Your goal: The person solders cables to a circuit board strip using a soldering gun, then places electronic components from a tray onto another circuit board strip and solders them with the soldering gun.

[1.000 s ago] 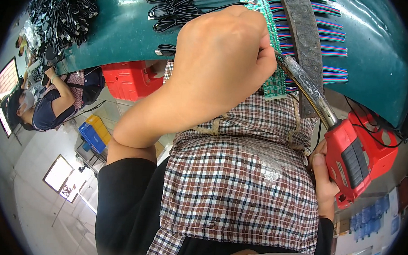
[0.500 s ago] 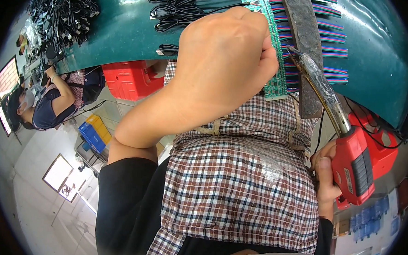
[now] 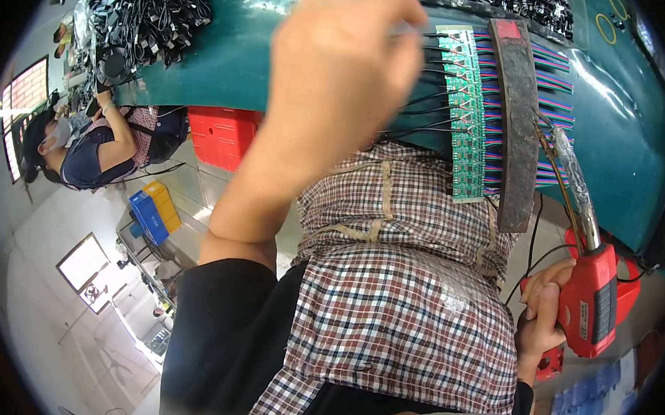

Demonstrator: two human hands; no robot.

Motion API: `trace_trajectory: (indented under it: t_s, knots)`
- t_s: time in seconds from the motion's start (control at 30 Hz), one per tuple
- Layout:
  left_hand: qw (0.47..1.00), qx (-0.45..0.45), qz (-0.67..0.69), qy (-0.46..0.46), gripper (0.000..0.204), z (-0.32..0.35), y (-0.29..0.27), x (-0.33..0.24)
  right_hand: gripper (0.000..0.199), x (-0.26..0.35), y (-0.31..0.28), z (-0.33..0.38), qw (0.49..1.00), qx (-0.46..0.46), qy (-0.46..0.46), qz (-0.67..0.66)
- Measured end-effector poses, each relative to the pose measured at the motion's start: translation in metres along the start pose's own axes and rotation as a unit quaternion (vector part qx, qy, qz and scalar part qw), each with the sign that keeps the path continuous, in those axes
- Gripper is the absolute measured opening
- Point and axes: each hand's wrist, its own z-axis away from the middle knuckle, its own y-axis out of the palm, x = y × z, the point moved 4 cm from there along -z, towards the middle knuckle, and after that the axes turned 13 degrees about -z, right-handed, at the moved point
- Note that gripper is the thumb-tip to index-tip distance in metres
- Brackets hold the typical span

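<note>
My left hand [image 3: 347, 73] is smeared by motion above the table, to the left of a long green circuit board strip [image 3: 469, 117]. Its fingers are too blurred to show whether they hold anything. Black cables [image 3: 428, 107] run from beneath that hand to the strip's left side. My right hand [image 3: 543, 312] is closed round a red soldering gun [image 3: 589, 303], whose metal tip points up toward a dark metal bar [image 3: 518, 134]. The bar lies across thin multicoloured wires [image 3: 553, 84] that come out of the strip's right side.
Heaps of black cables [image 3: 169, 18] lie at the table's [image 3: 242, 67] far left. More small black parts [image 3: 509, 2] line the back. Red stools [image 3: 223, 134] stand below the table edge. A masked co-worker [image 3: 99, 146] sits at the left, near blue and yellow crates [image 3: 152, 213].
My left hand has moved up and left, off the circuit board strip. The soldering gun's tip has shifted from the strip to the far side of the bar. The whole view has shifted too.
</note>
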Motion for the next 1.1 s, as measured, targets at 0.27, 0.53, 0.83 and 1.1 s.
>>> trace_trajectory:
  t_s: [0.27, 0.53, 0.83, 1.1]
  knots:
    - [0.996, -0.034, -0.019, -0.078, 0.014, -0.008, 0.028, 0.081, 0.014, 0.007, 0.006, -0.004, 0.999, -0.022, 0.027, -0.005]
    - [0.860, -0.344, 0.282, -0.249, 0.005, -0.015, -0.016, 0.135, 0.011, 0.008, 0.008, -0.006, 1.000, -0.012, 0.019, -0.010]
    - [0.980, -0.094, 0.132, -0.118, 0.005, -0.014, -0.017, 0.035, 0.008, 0.000, 0.017, -0.008, 0.999, -0.023, -0.043, 0.003]
    - [0.847, -0.402, 0.328, -0.116, 0.006, -0.030, -0.047, 0.083, 0.009, 0.005, 0.015, -0.009, 0.998, 0.021, -0.057, -0.013]
